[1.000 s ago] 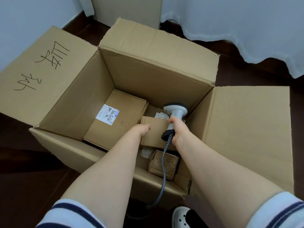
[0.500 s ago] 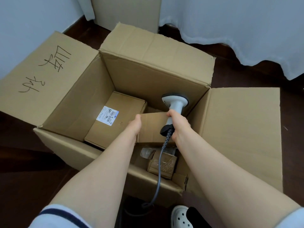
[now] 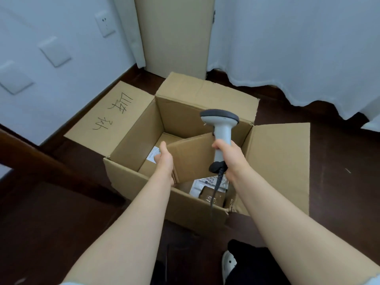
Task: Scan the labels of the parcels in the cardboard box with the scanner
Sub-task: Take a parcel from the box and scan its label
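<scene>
A big open cardboard box stands on the dark floor with its flaps spread. My left hand grips the left edge of a small brown parcel, which is lifted above the box opening with its plain side toward me. My right hand is shut on the handle of a white and grey scanner, held upright behind the parcel's right edge, its cable hanging down. Inside the box lie a flat parcel with a white label, a taped brown parcel and a white labelled bag.
A tall cardboard panel leans on the wall behind the box. A white curtain hangs at the right. Dark wooden furniture runs along the left. My shoe is near the box's front.
Both hands rose out of the box, my left hand lifting the small parcel and my right raising the scanner. The camera tilted up, so more wall and curtain show.
</scene>
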